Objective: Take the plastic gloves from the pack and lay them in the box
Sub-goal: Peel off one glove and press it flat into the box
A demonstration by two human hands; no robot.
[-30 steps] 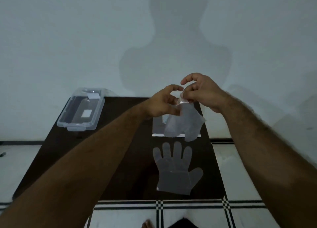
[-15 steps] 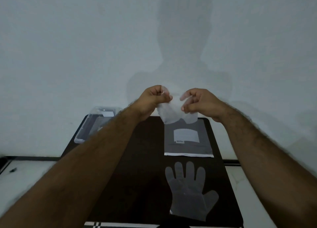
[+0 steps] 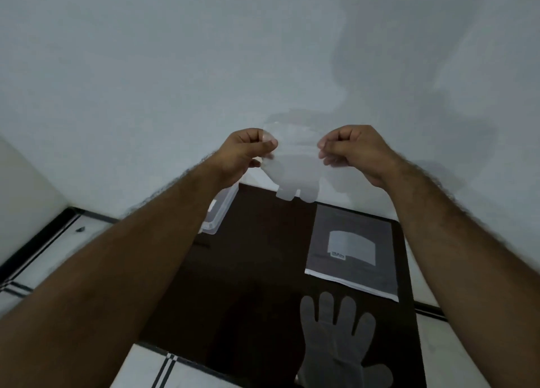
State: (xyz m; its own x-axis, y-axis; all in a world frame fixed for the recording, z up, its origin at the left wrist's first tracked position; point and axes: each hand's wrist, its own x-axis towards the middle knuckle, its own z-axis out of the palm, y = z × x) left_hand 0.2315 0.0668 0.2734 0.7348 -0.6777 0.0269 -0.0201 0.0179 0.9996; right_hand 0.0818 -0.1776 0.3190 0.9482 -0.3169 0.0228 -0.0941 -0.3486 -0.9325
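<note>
The left hand [image 3: 245, 151] and right hand [image 3: 355, 151] pinch a thin see-through plastic glove [image 3: 295, 168] in their fingers, stretched between them above the dark desk [image 3: 257, 270].

We see only one corner of the clear plastic box [image 3: 217, 212]; the left forearm [image 3: 163, 241] hides the rest. The translucent plastic glove lying flat on the dark desk [image 3: 339, 349] runs past the bottom edge. The small print on the grey flat pack [image 3: 353, 250] is unreadable.
</note>
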